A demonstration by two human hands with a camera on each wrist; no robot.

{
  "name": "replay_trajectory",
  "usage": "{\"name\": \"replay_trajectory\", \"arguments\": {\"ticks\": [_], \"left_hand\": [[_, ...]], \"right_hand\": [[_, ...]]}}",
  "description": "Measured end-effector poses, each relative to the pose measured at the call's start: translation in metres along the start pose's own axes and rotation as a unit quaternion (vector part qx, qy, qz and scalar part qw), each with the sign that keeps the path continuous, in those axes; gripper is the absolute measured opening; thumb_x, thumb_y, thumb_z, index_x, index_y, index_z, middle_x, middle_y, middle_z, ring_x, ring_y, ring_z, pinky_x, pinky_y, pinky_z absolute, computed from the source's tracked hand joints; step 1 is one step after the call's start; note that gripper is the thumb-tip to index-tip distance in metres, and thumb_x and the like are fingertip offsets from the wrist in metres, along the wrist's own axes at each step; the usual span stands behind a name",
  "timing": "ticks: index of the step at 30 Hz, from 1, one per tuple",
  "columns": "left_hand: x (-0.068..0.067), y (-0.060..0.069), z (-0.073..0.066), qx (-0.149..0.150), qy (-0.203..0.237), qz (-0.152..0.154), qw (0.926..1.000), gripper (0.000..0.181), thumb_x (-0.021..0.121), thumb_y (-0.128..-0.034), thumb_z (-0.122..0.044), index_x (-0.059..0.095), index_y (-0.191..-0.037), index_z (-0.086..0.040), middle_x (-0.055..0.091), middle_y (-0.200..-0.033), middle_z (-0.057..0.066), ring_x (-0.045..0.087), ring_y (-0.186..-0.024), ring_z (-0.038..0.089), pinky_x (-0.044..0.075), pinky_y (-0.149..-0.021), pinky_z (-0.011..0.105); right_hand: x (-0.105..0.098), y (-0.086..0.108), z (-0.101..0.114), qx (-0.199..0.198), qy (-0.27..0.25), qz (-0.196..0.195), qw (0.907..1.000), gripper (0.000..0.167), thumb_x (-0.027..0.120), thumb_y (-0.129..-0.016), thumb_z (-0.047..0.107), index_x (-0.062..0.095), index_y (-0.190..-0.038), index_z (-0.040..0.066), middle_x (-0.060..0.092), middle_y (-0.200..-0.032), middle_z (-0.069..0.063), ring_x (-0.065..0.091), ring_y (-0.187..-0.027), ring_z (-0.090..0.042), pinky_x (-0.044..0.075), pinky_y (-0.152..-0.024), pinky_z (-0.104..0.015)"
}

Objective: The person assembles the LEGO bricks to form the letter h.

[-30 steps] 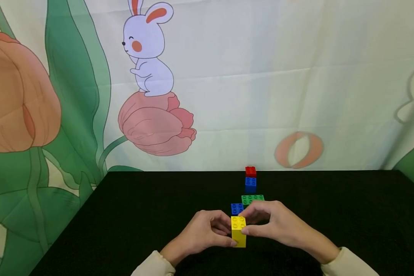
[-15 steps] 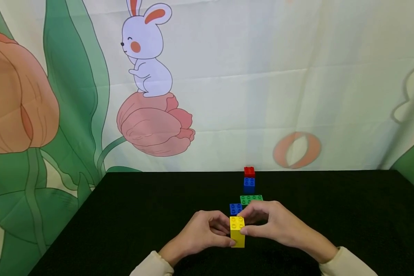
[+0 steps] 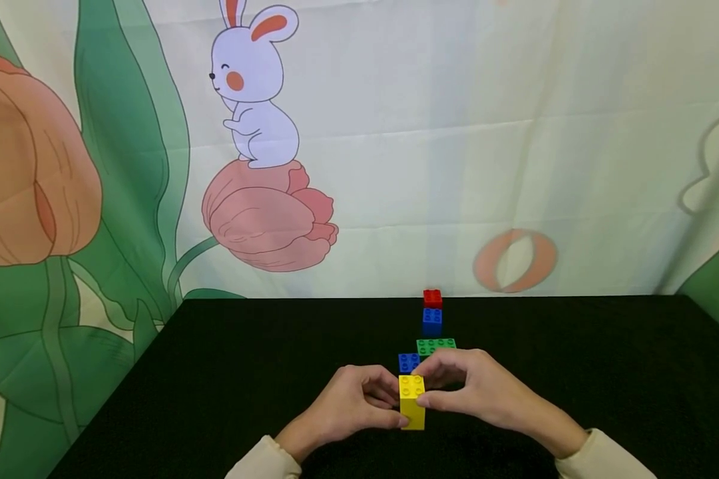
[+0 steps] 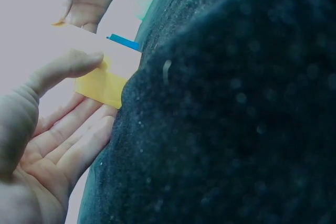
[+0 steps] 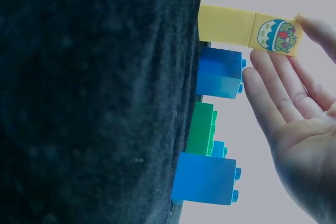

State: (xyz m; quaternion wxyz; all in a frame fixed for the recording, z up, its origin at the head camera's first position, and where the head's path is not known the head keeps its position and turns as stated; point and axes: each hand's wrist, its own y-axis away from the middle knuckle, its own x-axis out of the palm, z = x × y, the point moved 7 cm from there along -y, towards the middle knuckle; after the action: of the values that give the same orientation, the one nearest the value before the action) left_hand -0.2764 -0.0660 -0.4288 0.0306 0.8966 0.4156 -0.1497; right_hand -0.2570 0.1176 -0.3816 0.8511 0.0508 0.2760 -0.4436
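At the table's front middle stands a yellow stack of toy building bricks (image 3: 415, 414), upright. My left hand (image 3: 353, 404) pinches its lower part from the left, thumb on the near face. My right hand (image 3: 488, 389) holds the upper brick from the right, between thumb and fingers. Seen from the right wrist, a seam divides the stack, and the upper yellow brick (image 5: 275, 34) bears a printed bowl picture. Just behind the stack sits a blue brick (image 3: 409, 362). A wider green brick (image 3: 435, 345) lies beyond it, partly hidden by my right hand.
Farther back, another blue brick (image 3: 433, 322) stands in front of a red brick (image 3: 433, 299) near the far edge. Black cloth (image 3: 245, 372) covers the table. A printed curtain (image 3: 383, 166) with a rabbit and flowers hangs behind.
The whole head view has shifted slightly to the left. Both hands keep their hold on the yellow stack, and the bricks stay in place.
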Motion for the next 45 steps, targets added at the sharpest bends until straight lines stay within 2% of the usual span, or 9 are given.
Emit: {"name": "replay_trajectory", "arguments": {"ticks": [2, 7, 14, 23, 29, 38, 45], "left_hand": [[0.0, 0.001, -0.005, -0.011, 0.002, -0.009, 0.9999, 0.03, 0.084, -0.0878, -0.003, 0.072, -0.115, -0.005, 0.076, -0.108, -0.001, 0.075, -0.099, 0.015, 0.062, -0.087, 0.028], [0.0, 0.001, -0.005, -0.025, -0.007, -0.017, 0.9995, 0.028, 0.084, -0.0887, -0.005, 0.073, -0.114, -0.007, 0.076, -0.107, -0.002, 0.075, -0.099, 0.016, 0.062, -0.087, 0.028], [-0.003, 0.002, -0.008, -0.012, -0.016, -0.022, 0.9996, 0.029, 0.085, -0.0883, -0.006, 0.073, -0.115, -0.008, 0.076, -0.109, -0.002, 0.075, -0.099, 0.017, 0.062, -0.087, 0.029], [-0.012, 0.004, -0.014, -0.007, -0.027, -0.042, 0.9987, 0.031, 0.087, -0.0867, -0.007, 0.073, -0.114, -0.007, 0.075, -0.111, 0.001, 0.075, -0.101, 0.018, 0.062, -0.088, 0.029], [-0.018, 0.005, -0.018, -0.003, -0.032, -0.051, 0.9982, 0.031, 0.087, -0.0875, -0.007, 0.072, -0.114, -0.004, 0.075, -0.113, 0.005, 0.074, -0.103, 0.023, 0.061, -0.089, 0.029], [-0.027, 0.003, -0.018, 0.004, -0.058, -0.05, 0.997, 0.032, 0.087, -0.0888, -0.015, 0.072, -0.117, -0.008, 0.074, -0.115, 0.001, 0.074, -0.101, 0.018, 0.063, -0.087, 0.031], [-0.033, 0.004, -0.023, -0.002, -0.067, -0.075, 0.9949, 0.031, 0.088, -0.0873, -0.014, 0.073, -0.114, -0.009, 0.075, -0.113, 0.002, 0.074, -0.1, 0.019, 0.063, -0.086, 0.03]], "right_hand": [[0.0, 0.0, 0.0, 0.003, 0.003, 0.0, 1.0, 0.026, 0.077, -0.099, 0.025, 0.071, -0.121, 0.012, 0.073, -0.115, -0.001, 0.072, -0.102, -0.018, 0.059, -0.093, -0.03], [0.0, -0.001, 0.0, 0.008, 0.01, 0.0, 0.9999, 0.027, 0.077, -0.099, 0.026, 0.07, -0.123, 0.013, 0.072, -0.116, 0.0, 0.071, -0.102, -0.017, 0.058, -0.093, -0.029], [-0.003, -0.002, 0.004, -0.002, 0.016, -0.012, 0.9998, 0.028, 0.077, -0.1, 0.026, 0.071, -0.124, 0.014, 0.072, -0.117, 0.001, 0.072, -0.102, -0.016, 0.058, -0.094, -0.029], [-0.013, -0.002, 0.011, -0.015, 0.027, -0.037, 0.9988, 0.033, 0.078, -0.099, 0.027, 0.07, -0.125, 0.008, 0.073, -0.12, -0.002, 0.072, -0.103, -0.015, 0.059, -0.095, -0.032], [-0.022, -0.001, 0.012, -0.015, 0.042, -0.056, 0.9975, 0.031, 0.078, -0.098, 0.028, 0.072, -0.123, 0.01, 0.073, -0.12, -0.002, 0.072, -0.103, -0.015, 0.06, -0.094, -0.034], [-0.033, 0.003, 0.012, -0.021, 0.046, -0.074, 0.996, 0.03, 0.079, -0.098, 0.027, 0.071, -0.124, 0.013, 0.074, -0.121, -0.003, 0.072, -0.104, -0.015, 0.06, -0.095, -0.034], [-0.048, 0.01, 0.008, 0.001, 0.053, -0.101, 0.9935, 0.033, 0.079, -0.098, 0.028, 0.071, -0.125, 0.012, 0.074, -0.121, -0.004, 0.072, -0.103, -0.015, 0.06, -0.093, -0.033]]}}
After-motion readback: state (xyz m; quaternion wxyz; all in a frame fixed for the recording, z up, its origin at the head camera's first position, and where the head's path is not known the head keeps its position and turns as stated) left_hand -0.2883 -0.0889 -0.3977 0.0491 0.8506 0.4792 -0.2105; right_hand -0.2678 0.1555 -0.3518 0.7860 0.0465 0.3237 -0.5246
